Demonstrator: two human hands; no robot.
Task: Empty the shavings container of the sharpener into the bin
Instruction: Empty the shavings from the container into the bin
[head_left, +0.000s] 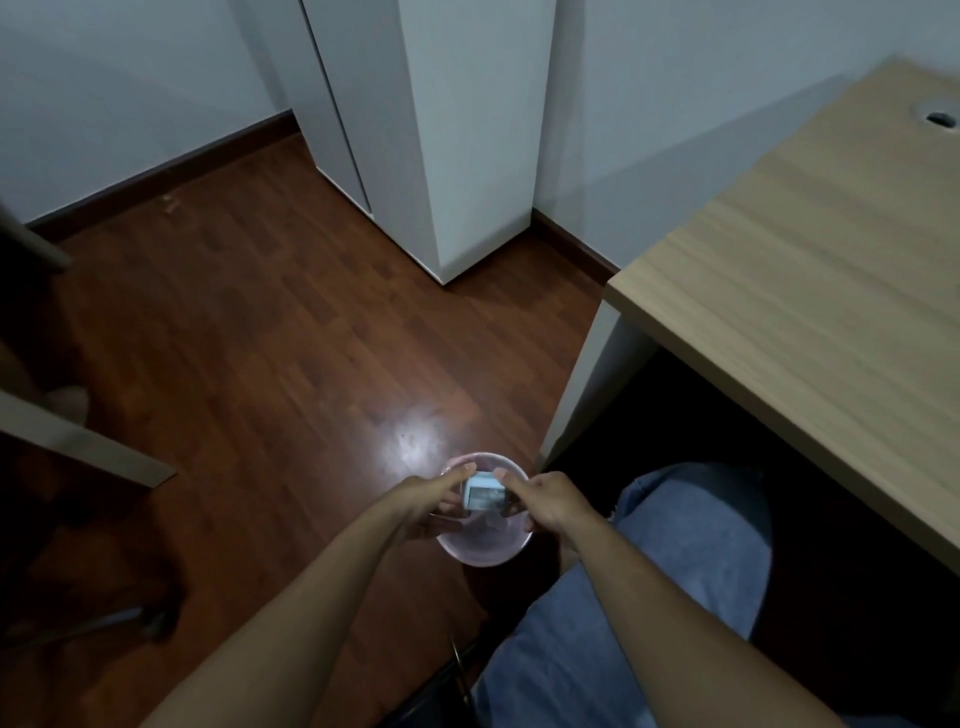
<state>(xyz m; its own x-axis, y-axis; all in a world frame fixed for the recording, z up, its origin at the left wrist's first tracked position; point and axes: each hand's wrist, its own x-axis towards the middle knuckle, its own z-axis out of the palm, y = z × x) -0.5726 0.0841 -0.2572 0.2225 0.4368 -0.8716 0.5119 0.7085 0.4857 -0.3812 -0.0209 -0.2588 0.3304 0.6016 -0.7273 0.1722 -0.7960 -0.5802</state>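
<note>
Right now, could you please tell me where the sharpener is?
In the head view, the sharpener is low and central, held between the left hand and right hand, directly above the pink bin on the floor, left of the desk.

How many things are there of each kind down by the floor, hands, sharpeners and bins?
Hands: 2, the left hand and the right hand
Sharpeners: 1, the pale blue sharpener held over the bin
Bins: 1, the pink bin
Total: 4

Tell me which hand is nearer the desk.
Right. The right hand holds the sharpener over the pink bin, on the desk's side; the left hand grips the sharpener's far side.
</note>
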